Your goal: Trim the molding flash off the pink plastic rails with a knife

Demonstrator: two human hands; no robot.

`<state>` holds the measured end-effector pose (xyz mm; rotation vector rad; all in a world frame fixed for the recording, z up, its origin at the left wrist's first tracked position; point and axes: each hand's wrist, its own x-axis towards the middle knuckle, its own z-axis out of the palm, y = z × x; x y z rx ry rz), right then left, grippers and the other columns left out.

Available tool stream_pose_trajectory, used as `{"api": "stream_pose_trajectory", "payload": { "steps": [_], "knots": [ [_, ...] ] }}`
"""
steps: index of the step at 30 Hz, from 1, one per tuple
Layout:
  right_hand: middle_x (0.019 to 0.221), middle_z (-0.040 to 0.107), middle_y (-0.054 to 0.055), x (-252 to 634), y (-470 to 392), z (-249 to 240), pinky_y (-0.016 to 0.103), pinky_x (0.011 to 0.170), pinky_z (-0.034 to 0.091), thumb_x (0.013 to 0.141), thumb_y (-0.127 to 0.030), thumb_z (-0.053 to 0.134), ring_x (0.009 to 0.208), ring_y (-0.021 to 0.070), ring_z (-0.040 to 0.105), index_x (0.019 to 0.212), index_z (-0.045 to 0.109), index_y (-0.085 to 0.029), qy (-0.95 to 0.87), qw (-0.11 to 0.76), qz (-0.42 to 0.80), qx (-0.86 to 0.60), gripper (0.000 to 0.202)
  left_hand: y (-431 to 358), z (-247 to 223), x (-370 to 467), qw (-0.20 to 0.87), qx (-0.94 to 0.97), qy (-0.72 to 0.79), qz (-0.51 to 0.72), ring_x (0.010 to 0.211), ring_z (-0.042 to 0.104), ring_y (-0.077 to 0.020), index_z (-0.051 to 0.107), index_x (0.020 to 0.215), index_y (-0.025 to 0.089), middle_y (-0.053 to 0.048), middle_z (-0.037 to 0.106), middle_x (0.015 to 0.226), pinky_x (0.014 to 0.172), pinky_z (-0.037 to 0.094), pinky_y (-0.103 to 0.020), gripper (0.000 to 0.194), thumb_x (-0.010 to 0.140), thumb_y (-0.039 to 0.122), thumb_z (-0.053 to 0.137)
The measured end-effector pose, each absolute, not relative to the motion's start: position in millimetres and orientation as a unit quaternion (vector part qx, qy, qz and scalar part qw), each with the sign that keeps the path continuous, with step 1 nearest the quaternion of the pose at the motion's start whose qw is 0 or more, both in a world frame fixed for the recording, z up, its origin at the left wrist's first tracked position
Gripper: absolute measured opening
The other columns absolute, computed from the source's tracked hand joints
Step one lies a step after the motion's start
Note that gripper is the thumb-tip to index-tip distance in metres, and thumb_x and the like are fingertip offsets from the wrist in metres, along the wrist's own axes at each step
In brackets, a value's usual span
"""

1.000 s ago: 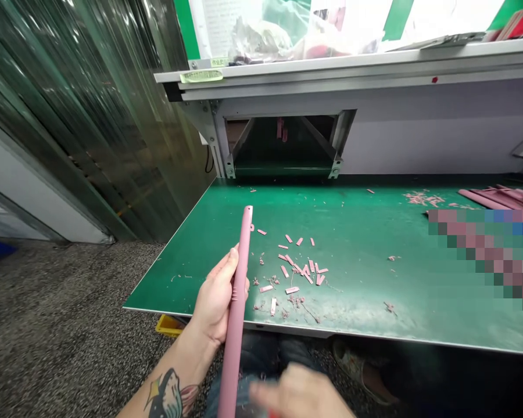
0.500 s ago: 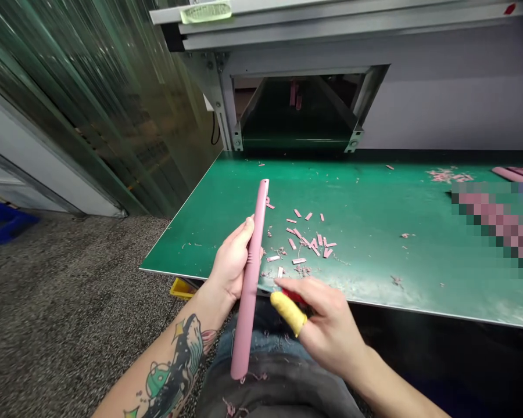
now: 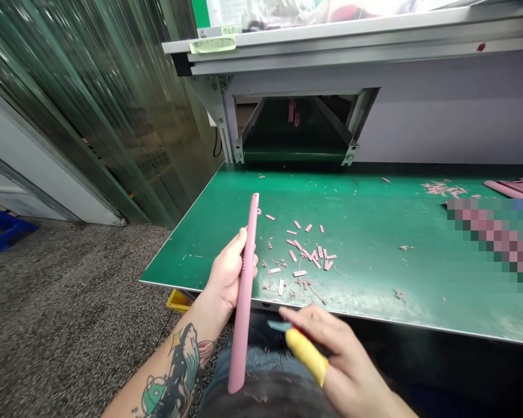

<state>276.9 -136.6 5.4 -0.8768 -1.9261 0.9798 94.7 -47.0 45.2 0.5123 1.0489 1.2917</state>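
My left hand (image 3: 230, 261) is closed round a long pink plastic piece (image 3: 244, 313), which slants upward over the table's near edge. A small hole shows at its far end, and a little pink tab sticks out beside it. In my right hand (image 3: 335, 342) is a small knife (image 3: 279, 325) with a short blade and a bit of red handle showing. A yellow finger cot (image 3: 307, 355) covers that thumb. The blade points left, apart from the pink piece. Small pink offcuts (image 3: 314, 254) and curled shavings (image 3: 305, 283) lie on the green table (image 3: 375, 232) just beyond.
A conveyor belt (image 3: 294, 142) runs through an opening behind the table, with pink pieces on it. More pink parts (image 3: 512, 188) lie at the right, partly blurred out, near a heap of scraps (image 3: 444, 188). A blue stool (image 3: 4, 226) stands on the floor at left.
My right hand with the knife has moved down and away from the pink piece, so the blade now shows clear of it. My left hand keeps its hold; the view has tilted up slightly.
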Motion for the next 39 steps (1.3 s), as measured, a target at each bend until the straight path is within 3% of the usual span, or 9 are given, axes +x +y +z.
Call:
{"api": "stream_pose_trajectory", "payload": {
  "steps": [2,7,20,39],
  "knots": [
    [0.084,0.063,0.003,279,-130,14,0.025,0.066,0.048,0.092,-0.021,0.054,0.072,0.0133,0.059,0.122,0.061,-0.027,-0.736,0.432,0.368,-0.37,0.032,-47,44,96,0.654,0.217,0.453,0.566,0.038,0.035,-0.0027,0.057,0.093,0.014,0.008,0.044,0.058,0.032,0.028,-0.015,0.026,0.09,0.04,0.054],
    [0.087,0.069,0.004,274,-126,11,0.027,0.067,0.05,0.083,-0.018,0.066,0.075,0.0158,0.063,0.112,0.065,-0.023,-0.751,0.455,0.304,-0.37,0.029,-46,44,96,0.672,0.2,0.439,0.562,0.038,0.034,-0.0025,0.057,0.094,0.014,0.008,0.042,0.058,0.031,0.026,-0.014,0.023,0.09,0.037,0.055],
    [0.088,0.069,0.006,270,-120,13,0.029,0.066,0.052,0.086,-0.019,0.063,0.076,0.0176,0.063,0.112,0.065,-0.02,-0.768,0.463,0.243,-0.369,0.027,-51,45,104,0.651,0.227,0.481,0.541,0.036,0.036,-0.0037,0.057,0.085,0.016,0.009,0.041,0.054,0.031,0.029,-0.015,0.031,0.085,0.047,0.059],
    [0.086,0.07,0.006,277,-95,12,0.031,0.065,0.051,0.086,-0.019,0.062,0.074,0.017,0.062,0.106,0.069,-0.021,-0.734,0.497,0.188,-0.424,0.022,-77,55,126,0.634,0.279,0.486,0.533,0.042,0.037,-0.0026,0.068,0.107,0.024,0.007,0.043,0.058,0.039,0.035,-0.012,0.033,0.081,0.045,0.064]
  ]
}}
